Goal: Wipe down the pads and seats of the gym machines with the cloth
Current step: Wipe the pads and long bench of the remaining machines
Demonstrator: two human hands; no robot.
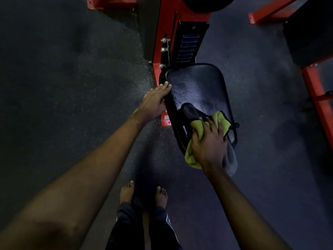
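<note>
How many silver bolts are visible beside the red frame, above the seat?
3, in a column beside the red frame: the top bolt, the middle bolt below it, the lowest bolt just above the seat. Others may be hidden.

No legible text; small sticker (pixel 166 117) on red frame (pixel 163 33) too blurred.

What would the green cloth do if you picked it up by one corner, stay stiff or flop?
Probably flop: the cloth is already bunched up in the right hand, and its loose end droops past the near edge of the seat. It is likely light too, since it looks thin where it folds.
</note>
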